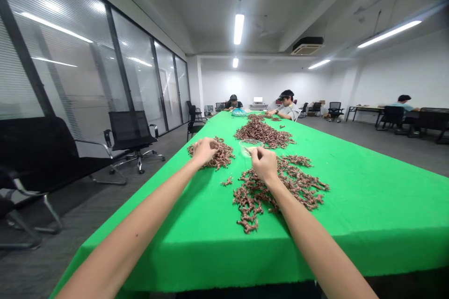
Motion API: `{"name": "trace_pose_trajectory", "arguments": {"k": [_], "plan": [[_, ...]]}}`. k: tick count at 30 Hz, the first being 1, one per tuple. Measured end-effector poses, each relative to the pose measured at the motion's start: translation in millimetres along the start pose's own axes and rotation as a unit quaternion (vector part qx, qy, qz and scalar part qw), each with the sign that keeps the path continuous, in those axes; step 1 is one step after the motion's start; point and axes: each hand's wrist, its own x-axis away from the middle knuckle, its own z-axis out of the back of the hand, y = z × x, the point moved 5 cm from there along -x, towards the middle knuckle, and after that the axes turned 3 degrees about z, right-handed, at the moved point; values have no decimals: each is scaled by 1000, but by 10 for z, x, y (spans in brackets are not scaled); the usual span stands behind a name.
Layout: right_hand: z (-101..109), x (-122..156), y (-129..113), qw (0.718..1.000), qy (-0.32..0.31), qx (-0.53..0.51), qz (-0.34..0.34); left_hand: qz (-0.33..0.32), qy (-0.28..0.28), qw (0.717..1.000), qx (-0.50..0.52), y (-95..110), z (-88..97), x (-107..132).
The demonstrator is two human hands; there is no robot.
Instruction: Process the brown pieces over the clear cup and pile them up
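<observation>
Sprigs (pixel 280 187), perhaps plastic, lie under left hand (pixel 204 152) and right hand (pixel 264 164).

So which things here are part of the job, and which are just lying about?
Part of the job: left hand, on a pile of brown branched pieces; right hand, beside a clear bowl.

Just lying about: blue bag, black mesh office chair.
</observation>
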Motion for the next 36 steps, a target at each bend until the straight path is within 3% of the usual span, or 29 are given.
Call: {"name": "trace_pose_trajectory", "arguments": {"k": [3, 7, 10, 12, 16, 20, 25, 30, 36], "plan": [[-23, 4, -8, 1000, -22, -3, 11, 55, 7, 993, -107, -194, 41, -126], [-68, 22, -43, 997, -54, -8, 48, 86, -16, 989, -116, -374, 48, -81], [-96, 22, -60, 996, -62, -8, 65, 79, -7, 990, -113, -365, 85, 52], [-112, 11, -49, 996, -69, -14, 58, 60, 3, 993, -97, -255, 82, 165], [-97, -9, -14, 996, -75, -31, 30, -73, -37, 996, -33, 240, -122, 425], [-19, -11, 3, 998, -51, -18, 19, -104, -74, 990, -52, 599, -367, 619], [16, -27, 25, 999, -44, -17, 17, -120, -134, 983, -46, 693, -468, 819], [23, -44, 33, 999, -28, -10, 21, -179, -171, 966, -76, 798, -476, 1040], [-16, -30, 69, 999, -29, -21, 21, -214, -234, 947, -50, 867, -540, 1067]]}}
